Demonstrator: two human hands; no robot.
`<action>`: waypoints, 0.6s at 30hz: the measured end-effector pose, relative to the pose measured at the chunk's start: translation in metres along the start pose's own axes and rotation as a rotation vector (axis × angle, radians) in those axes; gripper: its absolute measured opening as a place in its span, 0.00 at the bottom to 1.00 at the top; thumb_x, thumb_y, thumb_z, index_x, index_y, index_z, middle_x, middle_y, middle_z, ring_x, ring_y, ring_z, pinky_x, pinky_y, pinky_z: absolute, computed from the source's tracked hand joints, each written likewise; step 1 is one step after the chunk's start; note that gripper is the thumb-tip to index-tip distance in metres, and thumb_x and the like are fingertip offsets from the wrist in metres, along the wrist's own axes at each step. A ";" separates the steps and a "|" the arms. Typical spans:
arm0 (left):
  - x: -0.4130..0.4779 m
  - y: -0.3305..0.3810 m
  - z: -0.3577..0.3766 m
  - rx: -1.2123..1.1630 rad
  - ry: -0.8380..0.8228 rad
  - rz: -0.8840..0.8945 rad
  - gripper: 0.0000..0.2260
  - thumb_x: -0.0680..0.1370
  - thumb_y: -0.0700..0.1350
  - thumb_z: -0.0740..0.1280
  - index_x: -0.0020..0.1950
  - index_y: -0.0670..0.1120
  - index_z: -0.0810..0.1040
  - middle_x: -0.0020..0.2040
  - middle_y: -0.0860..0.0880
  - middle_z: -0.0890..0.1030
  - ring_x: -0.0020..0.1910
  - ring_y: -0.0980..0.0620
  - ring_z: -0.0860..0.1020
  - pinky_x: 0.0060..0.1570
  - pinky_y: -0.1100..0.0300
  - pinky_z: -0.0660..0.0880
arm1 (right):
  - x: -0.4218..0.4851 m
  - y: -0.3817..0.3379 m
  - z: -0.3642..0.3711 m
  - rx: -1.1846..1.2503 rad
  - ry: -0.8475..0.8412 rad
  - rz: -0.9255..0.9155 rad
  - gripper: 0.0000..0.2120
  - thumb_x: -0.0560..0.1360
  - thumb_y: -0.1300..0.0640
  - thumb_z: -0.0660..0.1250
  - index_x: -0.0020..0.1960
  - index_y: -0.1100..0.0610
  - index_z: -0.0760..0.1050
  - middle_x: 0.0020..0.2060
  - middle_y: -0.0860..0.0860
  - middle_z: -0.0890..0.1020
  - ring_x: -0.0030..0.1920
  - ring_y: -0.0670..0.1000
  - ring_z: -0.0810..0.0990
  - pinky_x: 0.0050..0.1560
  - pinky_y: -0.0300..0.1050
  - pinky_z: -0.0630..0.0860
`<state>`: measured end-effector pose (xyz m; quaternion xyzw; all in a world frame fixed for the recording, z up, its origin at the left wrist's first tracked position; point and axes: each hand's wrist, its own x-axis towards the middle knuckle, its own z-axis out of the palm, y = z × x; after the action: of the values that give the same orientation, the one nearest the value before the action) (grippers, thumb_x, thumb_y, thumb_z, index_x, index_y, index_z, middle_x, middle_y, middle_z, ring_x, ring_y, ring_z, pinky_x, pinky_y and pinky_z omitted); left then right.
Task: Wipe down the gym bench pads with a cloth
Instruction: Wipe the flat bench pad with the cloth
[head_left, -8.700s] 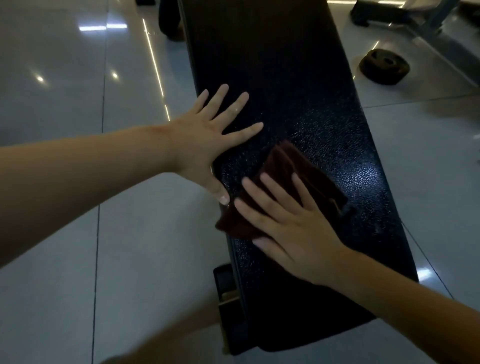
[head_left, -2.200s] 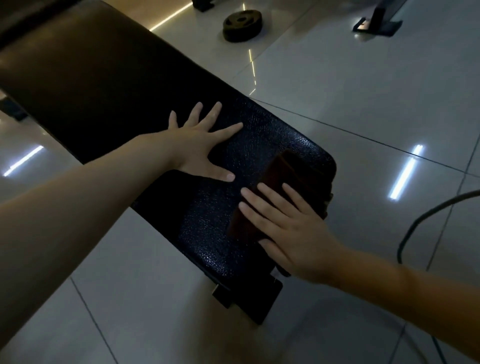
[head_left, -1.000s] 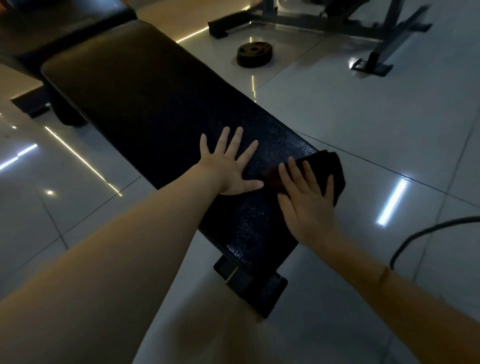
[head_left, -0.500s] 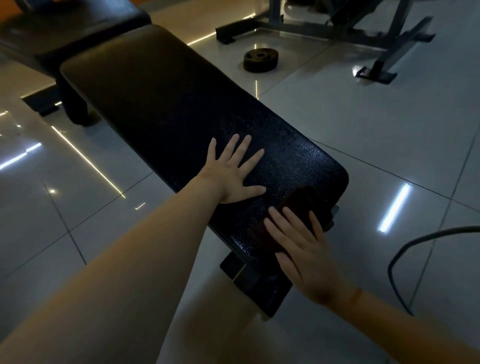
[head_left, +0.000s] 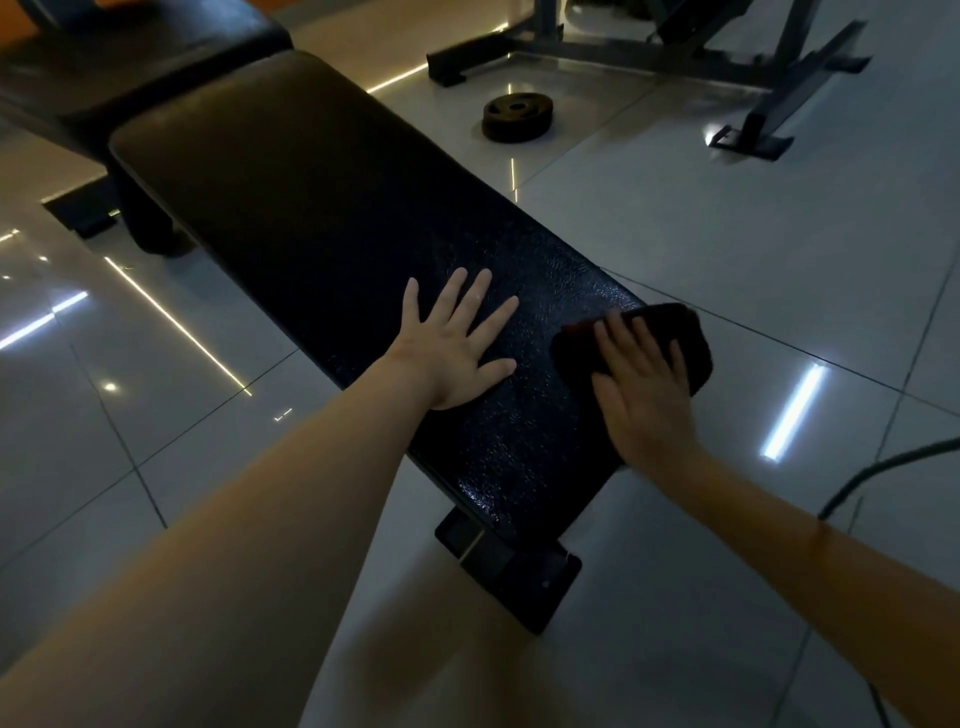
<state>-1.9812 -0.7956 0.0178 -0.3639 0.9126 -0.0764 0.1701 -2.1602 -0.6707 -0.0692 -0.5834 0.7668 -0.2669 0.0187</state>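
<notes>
Far left, a second black pad (head_left: 156, 62) sits behind the long black bench pad (head_left: 322, 208), which runs diag. from far left to near right. Left hand (head_left: 457, 353) lies flat on the pad's near half, fingers spread, gripping nothing. Just right of it, dark cloth (head_left: 685, 338) sits at the pad's right edge nr the end, w/ right hand (head_left: 644, 400) pressing flat on it, fingers straight. Weight plate (head_left: 517, 120) on floor beyond; rack frame (head_left: 769, 104) far right; cable (head_left: 883, 467) near right.
</notes>
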 end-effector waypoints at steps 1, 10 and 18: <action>0.001 0.000 0.001 -0.002 0.000 0.002 0.31 0.79 0.66 0.42 0.76 0.57 0.32 0.77 0.48 0.30 0.75 0.45 0.30 0.71 0.35 0.34 | -0.012 -0.008 0.002 -0.017 -0.003 -0.054 0.30 0.77 0.45 0.46 0.76 0.56 0.62 0.76 0.50 0.59 0.76 0.55 0.58 0.74 0.52 0.45; 0.001 -0.001 0.004 -0.024 0.034 0.006 0.30 0.80 0.64 0.42 0.76 0.58 0.32 0.77 0.49 0.30 0.75 0.47 0.31 0.71 0.36 0.34 | -0.097 -0.064 0.018 -0.055 -0.081 -0.515 0.25 0.82 0.49 0.47 0.77 0.54 0.59 0.77 0.51 0.59 0.77 0.53 0.56 0.74 0.57 0.56; 0.000 -0.003 0.005 -0.007 0.032 -0.004 0.30 0.79 0.65 0.40 0.75 0.58 0.30 0.76 0.49 0.29 0.75 0.47 0.30 0.71 0.37 0.35 | -0.044 -0.022 0.010 0.003 0.012 -0.390 0.25 0.79 0.51 0.55 0.75 0.55 0.65 0.75 0.50 0.65 0.75 0.49 0.61 0.75 0.49 0.53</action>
<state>-1.9774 -0.7979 0.0143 -0.3649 0.9148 -0.0792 0.1538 -2.1230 -0.6384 -0.0812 -0.7195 0.6388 -0.2700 -0.0370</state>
